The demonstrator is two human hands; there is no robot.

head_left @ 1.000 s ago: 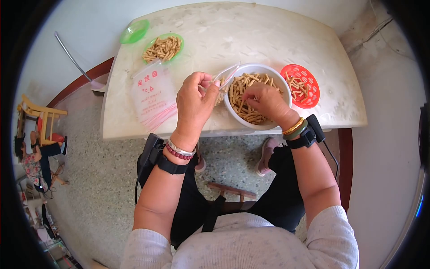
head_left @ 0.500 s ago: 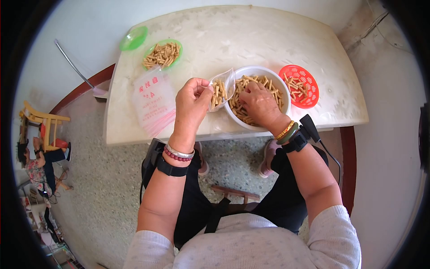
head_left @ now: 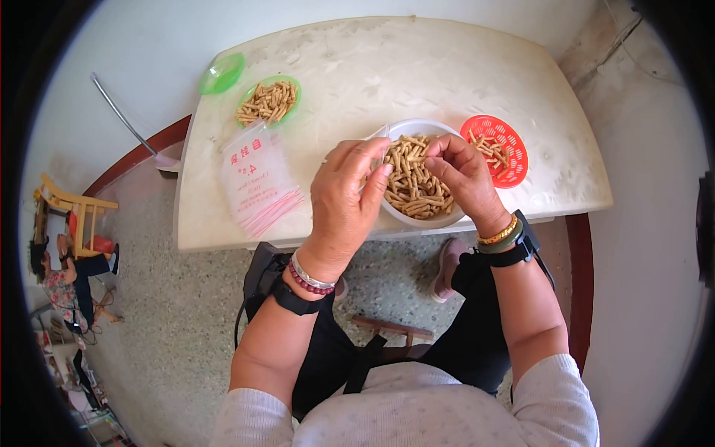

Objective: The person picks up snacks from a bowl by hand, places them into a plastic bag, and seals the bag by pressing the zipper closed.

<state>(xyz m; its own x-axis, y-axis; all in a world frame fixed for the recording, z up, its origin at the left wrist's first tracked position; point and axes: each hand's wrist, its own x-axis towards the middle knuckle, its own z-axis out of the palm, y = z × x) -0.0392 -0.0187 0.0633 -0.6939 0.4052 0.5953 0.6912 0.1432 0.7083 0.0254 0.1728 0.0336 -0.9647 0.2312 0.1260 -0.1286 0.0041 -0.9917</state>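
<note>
A white bowl (head_left: 456, 217) near the table's front edge holds many short tan sticks (head_left: 418, 179). On its left side, my left hand (head_left: 346, 197) is curled around a small clear plastic bag (head_left: 382, 132); the hand's back hides most of the bag, and its contents do not show. My right hand (head_left: 468, 177) hovers over the bowl's right side with thumb and fingers pinched together. Whatever may be in that pinch is too small to make out. Just beyond this hand sits a red perforated basket (head_left: 515, 149) with some of the same sticks.
A stack of clear bags with red print (head_left: 257, 175) lies at the table's left. Behind it are a green plate (head_left: 296, 93) of sticks and another green dish (head_left: 222, 73). A person (head_left: 63, 283) sits far left by a wooden chair (head_left: 78, 205).
My right hand has risen out of the sticks, its fingers now pinched. My left hand has turned and moved right with the bag, hiding the sticks seen in it before.
</note>
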